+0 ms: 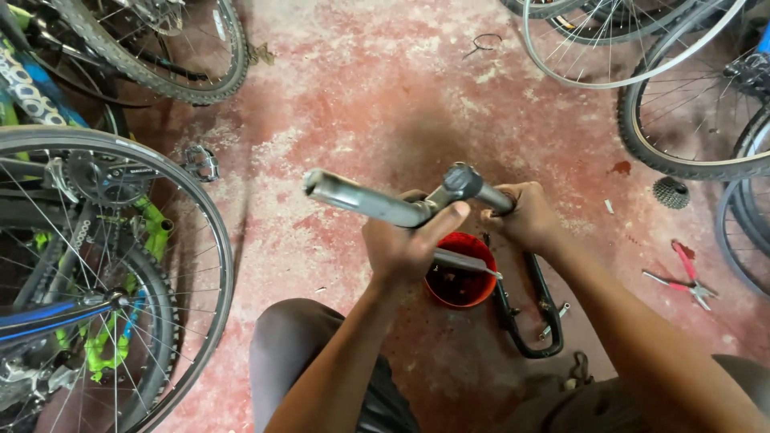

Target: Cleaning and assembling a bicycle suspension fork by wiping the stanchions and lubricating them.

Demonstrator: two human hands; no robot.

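Left hand: closed around the bend of a grey metal bicycle stem, thumb pressed up against it.
Right hand: fist closed on the stem's other end, just below its dark bolt head.
Stem position: held above the red floor, over an orange tub.
Tub contents: dark, probably grease; unclear.
Nearby: black fork, red-handled pliers, bicycle wheel.
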